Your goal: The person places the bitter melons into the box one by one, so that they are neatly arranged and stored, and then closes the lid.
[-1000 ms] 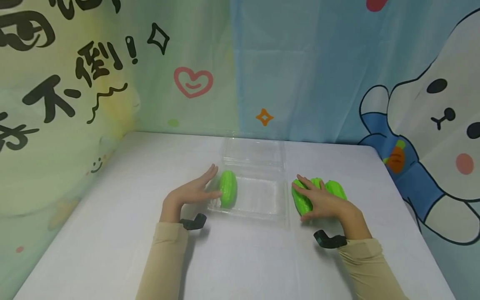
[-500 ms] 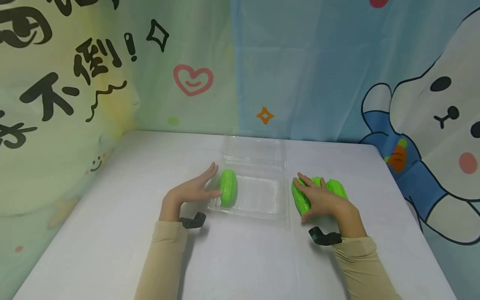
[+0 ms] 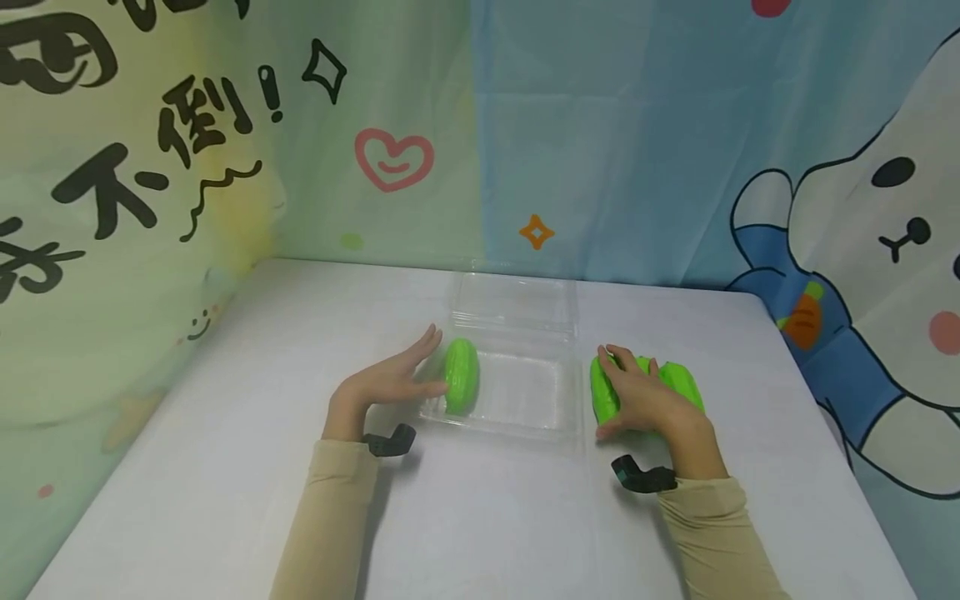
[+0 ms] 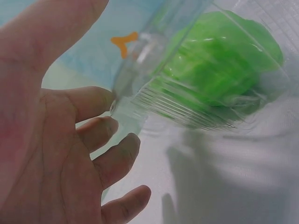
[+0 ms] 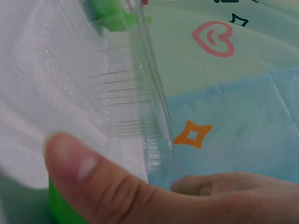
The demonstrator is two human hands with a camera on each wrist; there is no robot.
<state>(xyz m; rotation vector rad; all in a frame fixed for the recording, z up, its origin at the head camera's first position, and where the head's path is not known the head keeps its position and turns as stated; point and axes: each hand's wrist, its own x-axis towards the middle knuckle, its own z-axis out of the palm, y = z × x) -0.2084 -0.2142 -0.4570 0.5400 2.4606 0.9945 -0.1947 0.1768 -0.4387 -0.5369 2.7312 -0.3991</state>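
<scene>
A bright green, ridged cucumber lies lengthwise at the left end of a clear plastic clamshell box, its lid laid back. My left hand is at the box's left side with fingers extended; the left wrist view has the fingertips by the clear wall and the green cucumber behind it. Right of the box, my right hand grips another green cucumber between thumb and fingers. More green cucumbers lie beside it, partly hidden by that hand.
The box's clear lid reaches back toward the printed curtain behind the white table. A small dark wrist camera sits on the left wrist, and another wrist camera on the right.
The right hand's fingers have drawn in closer around the leftmost cucumber of the group, and its wrist has shifted slightly left. The left hand stays at the box.
</scene>
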